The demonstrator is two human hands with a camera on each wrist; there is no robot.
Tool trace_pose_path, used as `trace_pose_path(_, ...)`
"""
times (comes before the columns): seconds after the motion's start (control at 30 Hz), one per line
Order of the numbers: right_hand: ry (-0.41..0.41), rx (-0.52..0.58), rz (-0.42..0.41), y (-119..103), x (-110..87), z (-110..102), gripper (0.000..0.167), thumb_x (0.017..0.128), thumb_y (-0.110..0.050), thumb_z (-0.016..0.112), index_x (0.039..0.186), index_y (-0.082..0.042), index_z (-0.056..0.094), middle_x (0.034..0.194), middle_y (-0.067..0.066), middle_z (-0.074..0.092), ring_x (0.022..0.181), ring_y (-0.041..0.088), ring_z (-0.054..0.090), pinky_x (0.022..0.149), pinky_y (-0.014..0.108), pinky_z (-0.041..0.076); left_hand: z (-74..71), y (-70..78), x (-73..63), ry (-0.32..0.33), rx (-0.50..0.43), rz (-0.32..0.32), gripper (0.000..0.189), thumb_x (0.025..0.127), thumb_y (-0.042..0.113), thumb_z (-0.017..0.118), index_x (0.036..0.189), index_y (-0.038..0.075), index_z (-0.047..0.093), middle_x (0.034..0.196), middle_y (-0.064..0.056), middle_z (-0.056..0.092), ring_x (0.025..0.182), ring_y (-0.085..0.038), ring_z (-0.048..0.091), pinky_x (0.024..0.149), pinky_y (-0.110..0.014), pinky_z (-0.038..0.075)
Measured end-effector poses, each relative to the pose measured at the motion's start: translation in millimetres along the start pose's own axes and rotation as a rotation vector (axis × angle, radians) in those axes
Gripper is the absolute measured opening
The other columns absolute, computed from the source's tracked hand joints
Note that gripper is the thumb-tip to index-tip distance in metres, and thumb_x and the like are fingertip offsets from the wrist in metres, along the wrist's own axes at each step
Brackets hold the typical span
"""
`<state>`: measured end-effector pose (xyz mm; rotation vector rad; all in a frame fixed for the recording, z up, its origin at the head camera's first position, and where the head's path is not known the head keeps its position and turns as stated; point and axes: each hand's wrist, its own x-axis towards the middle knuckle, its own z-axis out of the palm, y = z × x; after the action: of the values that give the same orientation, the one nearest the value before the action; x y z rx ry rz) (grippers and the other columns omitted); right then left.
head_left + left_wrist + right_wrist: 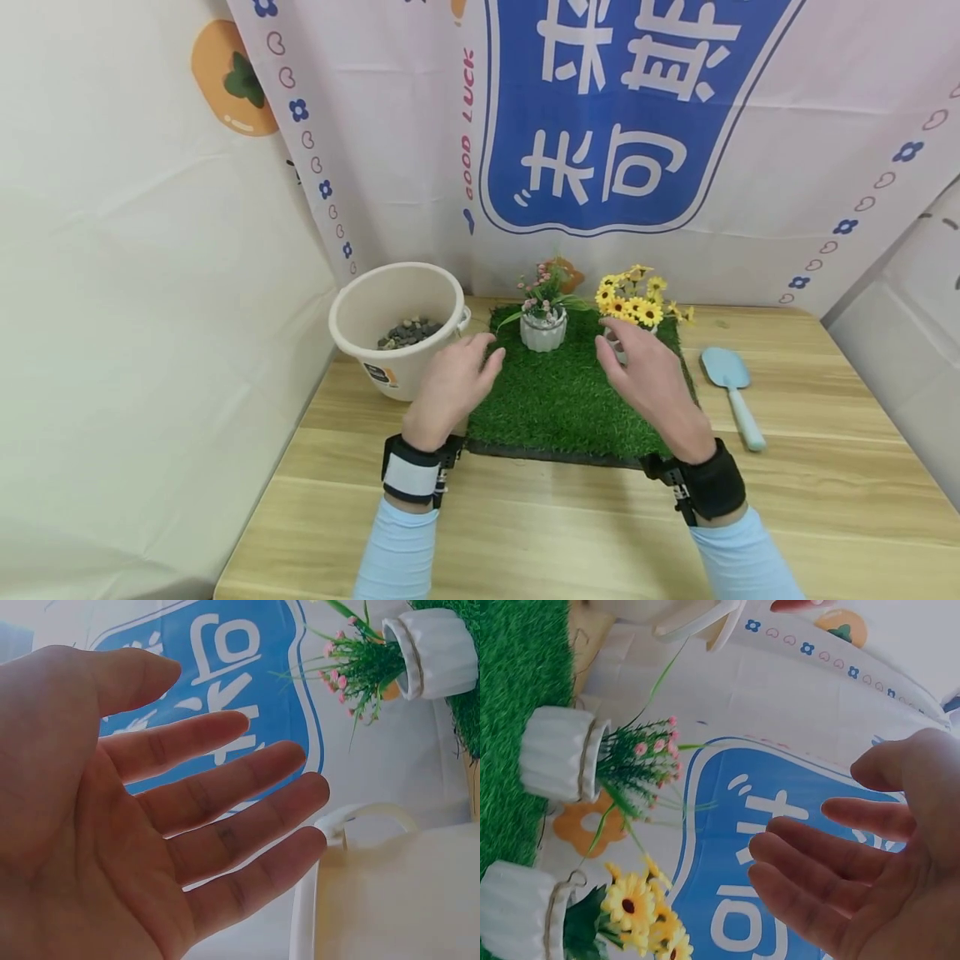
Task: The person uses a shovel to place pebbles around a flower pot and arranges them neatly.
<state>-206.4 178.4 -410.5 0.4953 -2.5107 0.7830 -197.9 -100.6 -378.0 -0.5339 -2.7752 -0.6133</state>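
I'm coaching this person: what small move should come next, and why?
Perhaps bring the right hand to the white pot of yellow flowers: the hand is empty, and in the head view it overlaps that pot, while the right wrist view shows them apart.

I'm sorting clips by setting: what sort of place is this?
Probably an indoor corner set up for gardening: printed cloth hangs at the back, and in front are a pale bucket and a light-blue trowel.
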Motion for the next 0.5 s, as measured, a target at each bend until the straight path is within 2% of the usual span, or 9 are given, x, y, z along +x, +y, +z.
trace_pose_path(0.07, 0.014, 0.014, -0.006, 10, 2.5, 12, 0.041, 0.105, -0.039, 0.041, 0.141, -0.022, 0.050, 0.117, 0.007, 0.064, 0.100, 0.020, 0.062, 0.084, 0.037, 0.049, -1.9, -2.4, -0.7, 0.040, -0.011, 0.021, 0.037, 0.103, 0.031, 0.050, 0.124, 0.004, 0.063, 0.104, -0.013, 0.072, 0.083, -0.025, 0.069, 0.073, -0.038, 0.056)
trace_pose_path(0.13, 0.007, 0.033, -0.012, 8, 5.0, 15, 0.040, 0.105, -0.039, 0.041, 0.140, -0.023, 0.051, 0.114, 0.006, 0.064, 0.098, 0.020, 0.062, 0.082, 0.036, 0.049, -4.0, -5.2, -1.6, 0.083, -0.015, 0.042, 0.035, 0.102, 0.028, 0.051, 0.121, 0.003, 0.064, 0.098, -0.012, 0.073, 0.078, -0.023, 0.068, 0.070, -0.036, 0.055)
trace_pose_path(0.2, 0.008, 0.030, -0.027, -1, 7.2, 13, 0.040, 0.105, -0.038, 0.041, 0.138, -0.020, 0.053, 0.109, 0.005, 0.065, 0.096, 0.020, 0.063, 0.080, 0.036, 0.050, -5.8, -8.4, -2.4, 0.117, -0.007, 0.051, 0.033, 0.102, 0.027, 0.052, 0.120, 0.003, 0.065, 0.096, -0.012, 0.073, 0.074, -0.022, 0.068, 0.067, -0.035, 0.055)
trace_pose_path(0.27, -0.032, 0.033, -0.027, -22, 10.4, 1, 0.040, 0.106, -0.034, 0.041, 0.137, -0.014, 0.055, 0.106, 0.009, 0.066, 0.094, 0.026, 0.063, 0.079, 0.041, 0.050, -7.9, -11.4, -3.2, 0.136, -0.005, 0.051, 0.033, 0.102, 0.027, 0.052, 0.121, 0.004, 0.065, 0.098, -0.012, 0.073, 0.072, -0.022, 0.068, 0.064, -0.035, 0.054)
trace_pose_path(0.43, -0.057, 0.024, -0.012, -36, 16.3, -1, 0.035, 0.105, -0.028, 0.045, 0.132, -0.010, 0.057, 0.103, 0.008, 0.067, 0.089, 0.022, 0.064, 0.076, 0.037, 0.052, -14.0, -16.3, -4.9, 0.158, -0.030, 0.025, 0.033, 0.102, 0.027, 0.051, 0.123, 0.005, 0.064, 0.105, -0.014, 0.073, 0.074, -0.025, 0.068, 0.062, -0.037, 0.054)
trace_pose_path(0.5, -0.056, 0.035, -0.007, -39, 17.9, -1, 0.035, 0.105, -0.029, 0.045, 0.130, -0.010, 0.059, 0.101, 0.006, 0.067, 0.088, 0.018, 0.064, 0.076, 0.035, 0.052, -16.5, -17.7, -5.7, 0.180, -0.023, 0.017, 0.032, 0.102, 0.026, 0.051, 0.122, 0.005, 0.065, 0.102, -0.013, 0.073, 0.071, -0.024, 0.067, 0.058, -0.035, 0.052)
